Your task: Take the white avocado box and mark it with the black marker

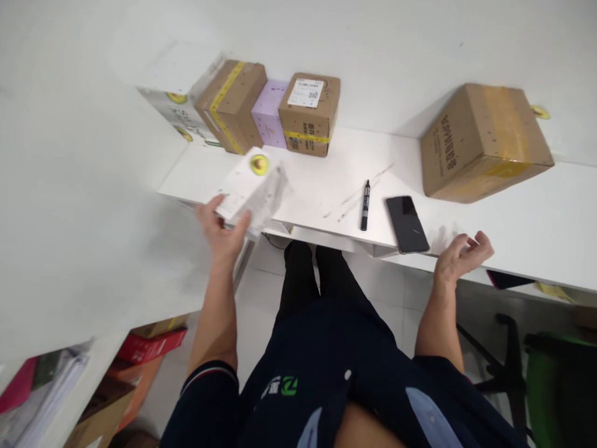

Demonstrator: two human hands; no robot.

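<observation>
Nearest the camera is the person's dark top and dark trousers, standing at the edge of the white surface [513,205]. The left hand [222,229] is raised at the near left corner of the surface, its fingers and thumb closed on the near edge of a white parcel [252,186]. The parcel is a flat, pale package with a round avocado sticker [259,164] on top and a crumpled plastic wrap on its right side; it is tilted and blurred, so whether its far end rests on the surface cannot be told.

The right hand [461,254] is well apart from the parcel, at the near edge of the surface on the right, half open with the fingers loosely curled and holding nothing. Just to its left lies a black phone [407,223], face up, and beside that a black marker pen [365,205], both between the two hands.

Farther back on the right sits a large cardboard box [482,142]. At the far left, against the wall, stands a row of smaller boxes: a brown box with yellow tape [231,106], a lilac box [270,115] and a labelled brown box [310,114], touching side by side.
</observation>
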